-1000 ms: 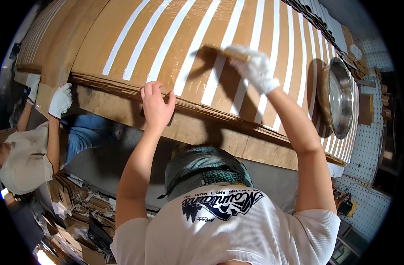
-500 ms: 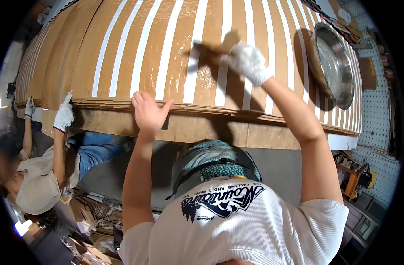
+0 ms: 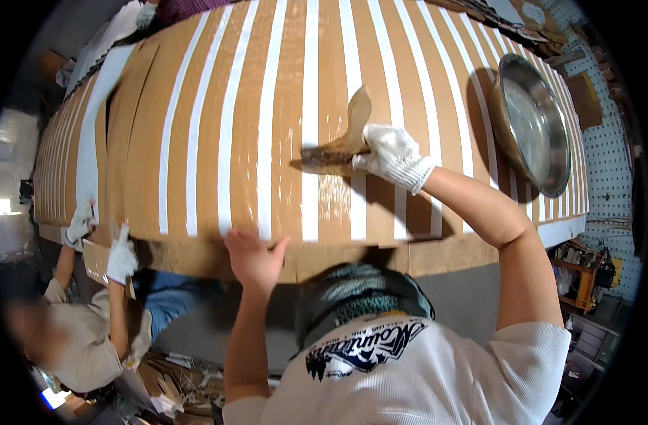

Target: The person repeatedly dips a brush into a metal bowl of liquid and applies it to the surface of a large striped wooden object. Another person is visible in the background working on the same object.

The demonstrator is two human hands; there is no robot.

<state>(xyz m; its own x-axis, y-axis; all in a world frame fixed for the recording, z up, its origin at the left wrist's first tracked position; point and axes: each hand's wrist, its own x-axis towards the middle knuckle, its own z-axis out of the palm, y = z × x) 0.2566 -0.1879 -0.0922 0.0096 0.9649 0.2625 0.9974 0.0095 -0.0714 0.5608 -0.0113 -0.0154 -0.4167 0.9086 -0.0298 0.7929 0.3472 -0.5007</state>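
- Pale dotted wall panels [image 3: 611, 191] curve along the right side of the workshop, and broad brown cardboard sheeting [image 3: 290, 85] with white stripes spreads before me, glossy around its middle.
- My right hand [image 3: 395, 152], in a white knitted glove, closes around a flat brown brush [image 3: 327, 159] with a pale, curved wooden handle.
- Brush and glove are over the middle of the striped sheeting, the brush head across one white stripe; I cannot tell whether it touches.
- My bare left hand [image 3: 257, 263] is spread at the near edge of the sheeting, thumb apart from the fingers, nothing visible in it.
- To the right sits a round, shiny metal basin [image 3: 536, 131], well apart from my left hand.
- At left, a co-worker's white-gloved hands [image 3: 122, 261] are at the sheeting's edge.
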